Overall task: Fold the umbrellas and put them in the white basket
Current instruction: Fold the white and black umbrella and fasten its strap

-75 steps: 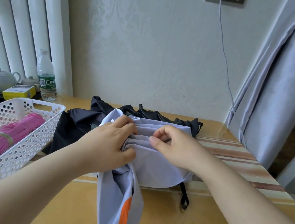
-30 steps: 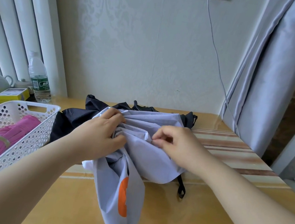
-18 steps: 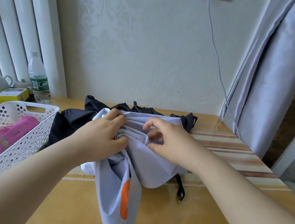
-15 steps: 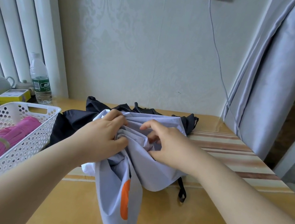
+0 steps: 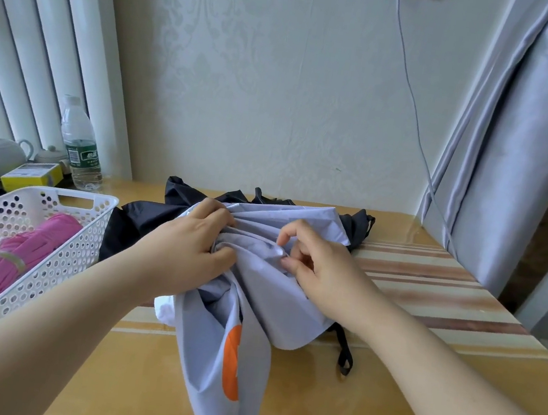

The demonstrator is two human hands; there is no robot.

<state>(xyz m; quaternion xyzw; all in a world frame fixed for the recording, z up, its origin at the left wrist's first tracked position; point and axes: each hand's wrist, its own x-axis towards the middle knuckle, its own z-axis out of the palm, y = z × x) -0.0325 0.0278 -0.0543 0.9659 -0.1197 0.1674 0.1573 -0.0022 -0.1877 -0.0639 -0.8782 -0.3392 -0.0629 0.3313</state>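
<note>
The black umbrella (image 5: 147, 216) is largely covered by the lavender umbrella (image 5: 289, 299), whose lower canopy is cut off by the bottom edge. The white basket (image 5: 65, 233) and pink umbrella (image 5: 14, 261) are cropped at left. The bottle (image 5: 80, 145) label is unreadable.

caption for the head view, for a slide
Both hands, left and right, gather lavender umbrella pleats beside the white basket.

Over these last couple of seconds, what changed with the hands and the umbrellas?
The right hand worked along the pale grey umbrella fabric, opening and re-pinching a new pleat beside the left hand, which kept gripping the gathered folds. The black umbrella underneath and the folded pink umbrella in the white perforated basket stayed put.
</note>
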